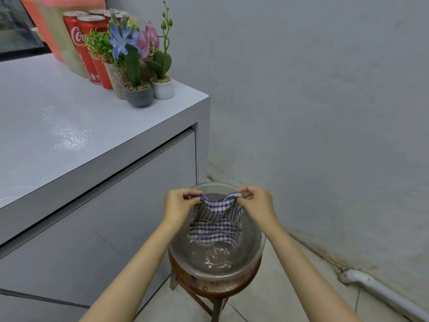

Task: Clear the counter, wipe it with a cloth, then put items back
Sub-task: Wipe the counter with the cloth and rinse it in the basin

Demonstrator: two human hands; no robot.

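Head view. The left hand (177, 204) and right hand (257, 203) each pinch an upper corner of the checked cloth (216, 226) between thumb and curled fingers (189, 197). They hold it spread above a glass bowl (260, 252) of water, which sits on a small wooden stool (209, 289) on the floor. The cloth's top edge runs left to right between the two hands, sagging slightly at mid-span. The sheet hangs straight down from the fingers, and its lower edge appears to reach the water, though ripples make contact hard to confirm. Both hands are equally near the cloth; neither is free. The surface (69, 173) lies up and to the left of the bowl, so the left hand is the nearer to it. Wet streaks (72, 138) show on its near part, while soda cans (90, 43), potted flowers (139, 96) and a plastic container (58, 31) stand grouped at its far corner. Judged step: rinsing the cloth. The coming move likely calls for gathering the sheet along its top edge before lifting it clear.
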